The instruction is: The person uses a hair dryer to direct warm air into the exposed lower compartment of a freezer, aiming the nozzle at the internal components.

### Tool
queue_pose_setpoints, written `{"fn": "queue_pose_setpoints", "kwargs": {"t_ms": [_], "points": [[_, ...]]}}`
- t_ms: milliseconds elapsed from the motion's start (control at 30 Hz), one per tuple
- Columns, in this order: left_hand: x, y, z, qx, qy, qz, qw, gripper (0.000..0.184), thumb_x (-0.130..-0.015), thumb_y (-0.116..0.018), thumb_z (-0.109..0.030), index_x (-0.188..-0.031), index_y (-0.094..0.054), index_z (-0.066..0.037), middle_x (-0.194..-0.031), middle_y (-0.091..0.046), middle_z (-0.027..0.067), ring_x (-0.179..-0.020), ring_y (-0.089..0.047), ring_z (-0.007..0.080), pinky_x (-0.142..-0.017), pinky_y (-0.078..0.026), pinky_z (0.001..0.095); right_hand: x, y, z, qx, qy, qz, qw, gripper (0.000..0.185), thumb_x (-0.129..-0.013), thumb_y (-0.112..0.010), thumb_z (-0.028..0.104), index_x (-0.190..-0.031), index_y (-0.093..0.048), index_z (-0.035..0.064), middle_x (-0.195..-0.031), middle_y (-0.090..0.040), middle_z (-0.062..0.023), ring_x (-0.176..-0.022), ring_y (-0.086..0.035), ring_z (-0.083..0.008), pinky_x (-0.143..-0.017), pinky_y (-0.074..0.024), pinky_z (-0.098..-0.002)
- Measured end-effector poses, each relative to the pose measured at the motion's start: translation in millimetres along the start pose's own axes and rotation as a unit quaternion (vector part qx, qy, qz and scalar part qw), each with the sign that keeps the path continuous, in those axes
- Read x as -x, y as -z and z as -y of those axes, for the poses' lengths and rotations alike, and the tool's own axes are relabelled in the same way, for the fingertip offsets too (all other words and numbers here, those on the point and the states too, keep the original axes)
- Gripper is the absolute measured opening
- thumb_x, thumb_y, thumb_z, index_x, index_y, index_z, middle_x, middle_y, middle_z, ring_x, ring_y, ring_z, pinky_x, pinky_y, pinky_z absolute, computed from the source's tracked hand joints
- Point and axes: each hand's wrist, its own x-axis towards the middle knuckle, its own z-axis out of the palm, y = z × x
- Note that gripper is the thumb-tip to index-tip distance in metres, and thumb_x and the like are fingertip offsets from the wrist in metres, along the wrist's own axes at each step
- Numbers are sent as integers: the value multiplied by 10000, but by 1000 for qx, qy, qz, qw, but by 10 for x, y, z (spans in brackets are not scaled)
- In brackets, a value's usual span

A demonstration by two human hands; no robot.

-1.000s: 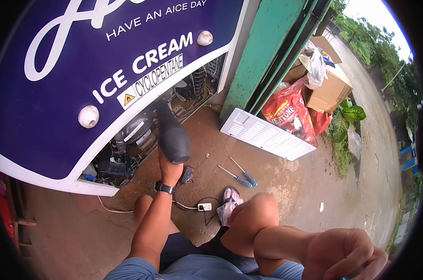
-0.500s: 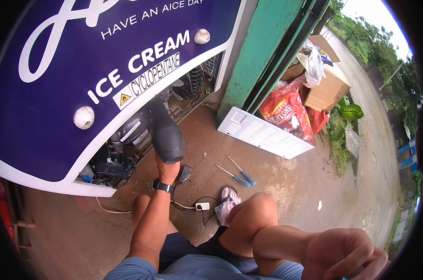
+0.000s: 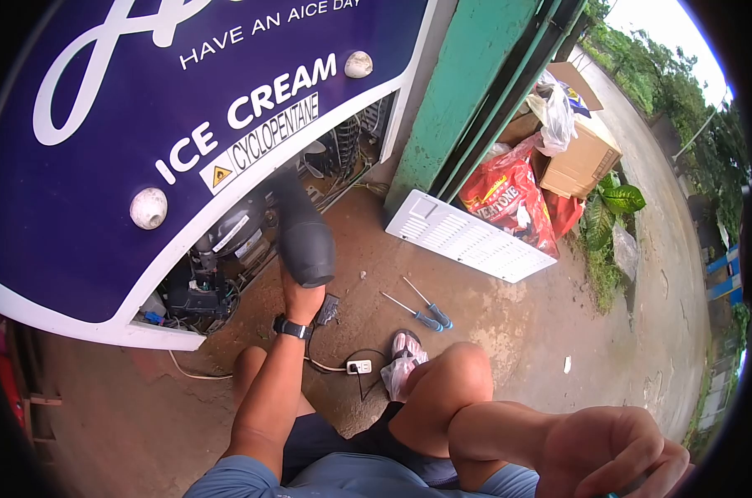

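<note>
My left hand (image 3: 300, 300) grips a black hair dryer (image 3: 306, 253) from below; the body hides most of the fingers. Its narrow front end points into the low opening of a purple ice cream freezer (image 3: 77, 249). Inside that opening sits a black compressor (image 3: 231, 228) among wires and tubing. My right hand (image 3: 612, 452) is at the lower right, away from the freezer, its fingers curled in. A sliver of something teal shows beneath them at the frame edge, too little to name.
Two blue-handled screwdrivers (image 3: 430, 322) lie on the concrete. A white outlet (image 3: 359, 367) with a plugged-in cord lies by my foot. A white vented panel (image 3: 467, 236) leans near a green post (image 3: 430, 108). Behind are a red bag (image 3: 513, 199) and a cardboard box (image 3: 582, 153).
The hair dryer has swung slightly to the right in my left hand, its back end shifting most. My right hand has hardly moved.
</note>
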Motion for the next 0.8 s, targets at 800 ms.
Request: {"fn": "queue_pose_setpoints", "kwargs": {"t_ms": [800], "points": [[-80,-176,-8,-19,-9,14,1000,456,-895,-655,-123,-1304,-513,17,-1270,-570,212,-1184,-543,375,-1018,-418,432,-12,68,-97,-34,62,-13,997,179,-898,-666,47,-1060,-591,65,-1073,-608,44,-853,-618,-71,-559,-473,-223]]}}
